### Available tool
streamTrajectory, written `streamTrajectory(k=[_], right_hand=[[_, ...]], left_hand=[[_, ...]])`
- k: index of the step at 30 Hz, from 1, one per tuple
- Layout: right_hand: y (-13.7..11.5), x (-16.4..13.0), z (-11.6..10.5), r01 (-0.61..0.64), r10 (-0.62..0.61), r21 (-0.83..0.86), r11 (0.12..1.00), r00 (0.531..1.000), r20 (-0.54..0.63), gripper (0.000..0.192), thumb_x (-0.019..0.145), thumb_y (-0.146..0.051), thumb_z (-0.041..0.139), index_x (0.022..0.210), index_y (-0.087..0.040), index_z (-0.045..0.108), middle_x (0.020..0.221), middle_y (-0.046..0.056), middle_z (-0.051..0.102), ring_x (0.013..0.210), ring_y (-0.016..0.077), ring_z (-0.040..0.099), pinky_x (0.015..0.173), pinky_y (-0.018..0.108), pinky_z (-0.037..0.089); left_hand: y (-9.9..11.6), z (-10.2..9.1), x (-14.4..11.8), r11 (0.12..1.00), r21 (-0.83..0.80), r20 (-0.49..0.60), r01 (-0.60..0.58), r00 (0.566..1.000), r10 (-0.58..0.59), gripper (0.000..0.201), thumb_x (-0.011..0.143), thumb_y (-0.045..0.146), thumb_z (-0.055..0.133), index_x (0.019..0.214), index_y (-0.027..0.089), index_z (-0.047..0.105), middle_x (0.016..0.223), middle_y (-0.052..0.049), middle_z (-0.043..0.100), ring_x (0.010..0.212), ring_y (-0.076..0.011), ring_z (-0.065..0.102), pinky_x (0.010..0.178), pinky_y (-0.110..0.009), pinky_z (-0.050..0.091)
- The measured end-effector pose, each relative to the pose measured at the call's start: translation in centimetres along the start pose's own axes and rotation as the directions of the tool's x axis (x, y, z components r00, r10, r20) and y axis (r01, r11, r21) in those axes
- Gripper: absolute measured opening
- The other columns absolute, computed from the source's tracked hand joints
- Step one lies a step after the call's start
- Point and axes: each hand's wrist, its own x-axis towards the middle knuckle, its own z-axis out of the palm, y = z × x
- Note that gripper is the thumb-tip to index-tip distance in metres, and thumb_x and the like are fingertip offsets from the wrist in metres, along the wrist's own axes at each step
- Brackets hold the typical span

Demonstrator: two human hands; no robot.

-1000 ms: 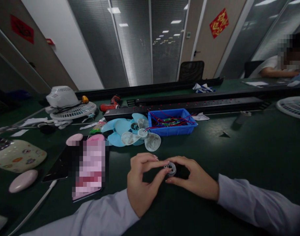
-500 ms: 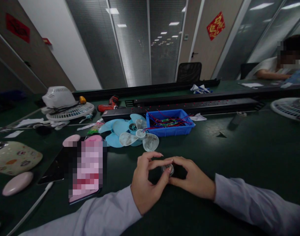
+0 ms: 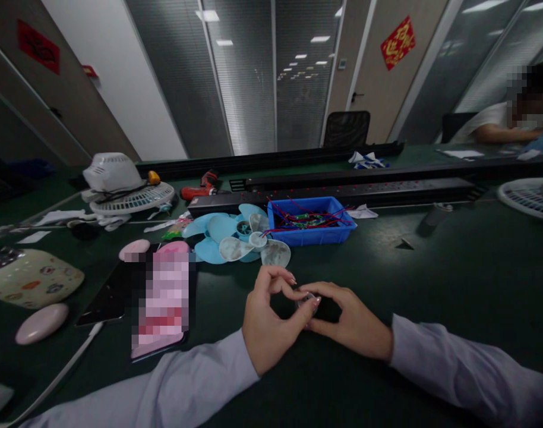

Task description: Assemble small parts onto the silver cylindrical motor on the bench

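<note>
Between both hands (image 3: 305,315), small round metal part (image 3: 306,300) pinched by fingertips; orientation mostly hidden.

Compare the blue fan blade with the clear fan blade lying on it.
The blue fan blade is opaque light blue; the clear fan blade is see-through and greyish. The blue one lies underneath on the table and looks larger; the clear one rests on top, nearer the hands. Both have rounded blades around a hub.

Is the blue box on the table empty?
No, the blue box holds a tangle of red wires and small green parts.
</note>
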Motion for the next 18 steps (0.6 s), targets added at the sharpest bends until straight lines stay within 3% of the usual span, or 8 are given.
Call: streamTrajectory(k=[3, 8, 11, 14, 18], right_hand=[[0.1, 0.0, 0.0, -0.001, 0.001, 0.0, 1.0, 1.0, -0.003, 0.038, 0.077, -0.028, 0.074, 0.113, -0.025, 0.063, 0.107, 0.003, 0.071, 0.096, 0.0218, 0.065, 0.083, 0.036, 0.05], [0.1, -0.1, 0.0, 0.001, -0.001, 0.0, 1.0, 1.0, 0.003, 0.035, 0.078, -0.028, 0.073, 0.112, -0.025, 0.063, 0.108, 0.003, 0.07, 0.097, 0.0214, 0.065, 0.085, 0.036, 0.05], [0.0, -0.1, 0.0, -0.011, 0.011, -0.004, 1.0, 1.0, 0.026, 0.037, 0.078, -0.03, 0.074, 0.112, -0.026, 0.063, 0.107, 0.003, 0.07, 0.1, 0.0223, 0.064, 0.088, 0.037, 0.05], [0.0, -0.1, -0.1, -0.033, 0.033, 0.002, 0.999, 0.999, 0.039, 0.04, 0.077, -0.033, 0.075, 0.114, -0.027, 0.063, 0.108, 0.003, 0.07, 0.102, 0.0227, 0.064, 0.09, 0.038, 0.051], [0.1, -0.2, -0.2, -0.059, 0.059, -0.009, 0.998, 0.997, 0.05, 0.041, 0.078, -0.034, 0.074, 0.116, -0.029, 0.062, 0.113, 0.002, 0.069, 0.104, 0.0233, 0.064, 0.091, 0.04, 0.052]], left_hand=[[-0.2, -0.3, 0.0, 0.999, 0.026, 0.032, -0.039, 0.999, 0.038, 0.033, 0.075, 0.015, 0.073, 0.098, 0.022, 0.049, 0.07, 0.006, 0.062, 0.073, -0.0155, 0.066, 0.078, -0.031, 0.049], [-1.0, -0.4, -0.4, 0.988, 0.087, 0.064, -0.13, 0.99, 0.124, 0.021, 0.079, 0.015, 0.069, 0.095, 0.022, 0.059, 0.095, -0.002, 0.067, 0.094, -0.0197, 0.066, 0.086, -0.036, 0.049], [-0.8, -0.4, -0.8, 0.99, 0.002, -0.059, -0.14, 0.988, 0.14, 0.026, 0.078, 0.012, 0.07, 0.096, 0.023, 0.054, 0.09, 0.0, 0.066, 0.091, -0.0181, 0.066, 0.083, -0.034, 0.052], [-0.4, -1.6, -2.0, 0.989, -0.055, -0.166, -0.138, 0.978, 0.128, 0.033, 0.078, 0.009, 0.07, 0.096, 0.025, 0.047, 0.088, 0.001, 0.067, 0.091, -0.0177, 0.066, 0.081, -0.033, 0.054], [-0.4, -4.9, -4.3, 0.969, 0.235, 0.0, -0.074, 0.997, 0.076, 0.028, 0.077, 0.015, 0.074, 0.094, 0.025, 0.053, 0.083, 0.0, 0.069, 0.094, -0.022, 0.065, 0.08, -0.038, 0.052]])
